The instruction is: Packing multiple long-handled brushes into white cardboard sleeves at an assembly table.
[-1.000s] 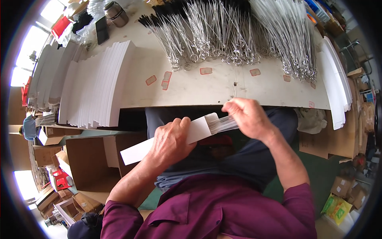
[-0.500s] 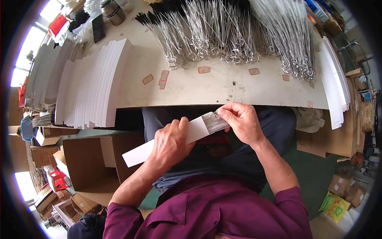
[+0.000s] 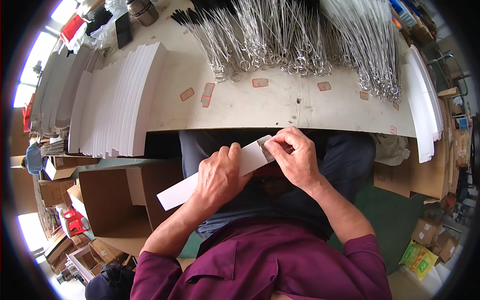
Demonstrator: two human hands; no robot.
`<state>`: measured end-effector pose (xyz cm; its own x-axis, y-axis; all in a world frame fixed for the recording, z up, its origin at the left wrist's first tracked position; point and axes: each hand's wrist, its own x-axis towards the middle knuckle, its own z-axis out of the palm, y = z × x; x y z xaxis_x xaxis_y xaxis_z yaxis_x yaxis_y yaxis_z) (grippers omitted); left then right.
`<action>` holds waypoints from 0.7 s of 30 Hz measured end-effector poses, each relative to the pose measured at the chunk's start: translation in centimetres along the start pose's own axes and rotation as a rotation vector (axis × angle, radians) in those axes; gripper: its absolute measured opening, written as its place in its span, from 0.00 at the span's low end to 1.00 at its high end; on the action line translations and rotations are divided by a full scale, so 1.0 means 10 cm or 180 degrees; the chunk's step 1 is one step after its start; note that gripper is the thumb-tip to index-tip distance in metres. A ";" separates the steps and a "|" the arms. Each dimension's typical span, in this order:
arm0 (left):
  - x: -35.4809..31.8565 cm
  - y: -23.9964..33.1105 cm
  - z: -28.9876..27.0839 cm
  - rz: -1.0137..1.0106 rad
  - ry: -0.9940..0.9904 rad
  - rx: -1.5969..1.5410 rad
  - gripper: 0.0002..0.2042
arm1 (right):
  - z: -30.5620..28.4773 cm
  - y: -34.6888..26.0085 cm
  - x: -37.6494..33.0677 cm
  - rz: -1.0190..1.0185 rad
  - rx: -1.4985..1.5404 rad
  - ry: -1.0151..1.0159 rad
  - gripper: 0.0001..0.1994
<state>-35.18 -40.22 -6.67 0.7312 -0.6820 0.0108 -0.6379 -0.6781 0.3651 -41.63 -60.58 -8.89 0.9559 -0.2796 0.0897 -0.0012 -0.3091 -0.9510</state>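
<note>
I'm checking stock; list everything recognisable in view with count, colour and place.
Table: one, cream, ahead
Held box: one, white, centre
Box row: many, white, table's left
Ringed wires: many, silver, table's far side
Flat pieces: several, white, table's right edge
Labels: several, reddish, on table
Flask: one, silver, table's far left
Slab: one, black, near flask
Cartons: several, brown, both sides
Stool: one, red, lower left
Bag: one, whitish, under table's right
Packet: one, yellow, lower right
Shirt: one, purple, lower centre
Trousers: one, dark, centre
Left hand: one, bare, gripping held box
Right hand: one, bare, box's open end
</note>
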 end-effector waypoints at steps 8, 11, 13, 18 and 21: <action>0.01 -0.03 0.04 -0.0150 0.0027 -0.0039 0.32 | -0.02 -0.02 -0.08 -0.0320 0.0017 0.0287 0.13; 0.01 -0.01 0.04 -0.0167 -0.0014 -0.0038 0.33 | 0.01 -0.06 -0.12 -0.0432 -0.0058 0.0226 0.14; 0.01 0.00 0.03 -0.0156 0.0004 -0.0024 0.33 | -0.02 -0.06 -0.09 -0.0878 -0.0668 0.0494 0.12; 0.00 -0.01 0.04 -0.0164 0.0001 -0.0034 0.33 | -0.04 -0.14 0.03 -0.1182 -0.0975 0.0192 0.10; 0.00 0.01 0.04 -0.0181 -0.0053 -0.0054 0.32 | 0.01 -0.12 0.08 -0.1310 -0.1080 0.0003 0.09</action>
<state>-35.32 -40.39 -7.06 0.7620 -0.6470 -0.0259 -0.5910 -0.7113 0.3805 -40.83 -60.38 -7.68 0.8971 -0.0741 0.4355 0.2787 -0.6699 -0.6882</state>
